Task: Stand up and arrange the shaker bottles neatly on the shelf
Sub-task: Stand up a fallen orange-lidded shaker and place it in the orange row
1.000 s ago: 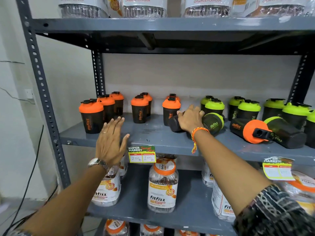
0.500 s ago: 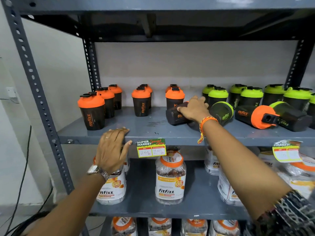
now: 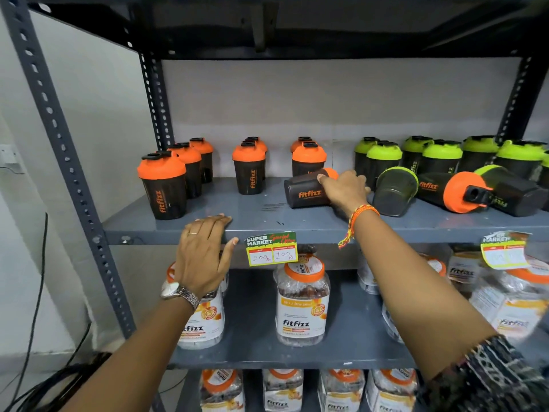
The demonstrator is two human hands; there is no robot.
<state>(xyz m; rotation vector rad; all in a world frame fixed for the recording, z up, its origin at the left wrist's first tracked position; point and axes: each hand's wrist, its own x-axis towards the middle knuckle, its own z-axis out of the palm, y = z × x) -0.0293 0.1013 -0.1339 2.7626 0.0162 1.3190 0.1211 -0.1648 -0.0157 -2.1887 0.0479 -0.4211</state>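
Note:
On the grey shelf (image 3: 267, 227) black shaker bottles stand in rows, orange-lidded ones (image 3: 162, 185) on the left and green-lidded ones (image 3: 383, 162) on the right. My right hand (image 3: 344, 188) grips an orange-lidded bottle (image 3: 306, 193) that lies on its side mid-shelf, base pointing left. Just right of it lie a toppled green-lidded bottle (image 3: 393, 190), a toppled orange-lidded bottle (image 3: 445, 190) and another green-lidded one (image 3: 517, 194). My left hand (image 3: 203, 254) rests flat on the shelf's front edge, fingers together, holding nothing.
A price tag (image 3: 271, 248) hangs on the shelf lip beside my left hand, and another (image 3: 503, 248) at the right. Jars (image 3: 301, 304) of sweets fill the shelves below. A perforated steel upright (image 3: 62, 162) and black cables (image 3: 35, 322) stand at the left.
My left hand dropped from above the shelf onto its front edge. My right hand has pulled the lying orange-lidded bottle away from the green one, toward the left. The camera tilted down.

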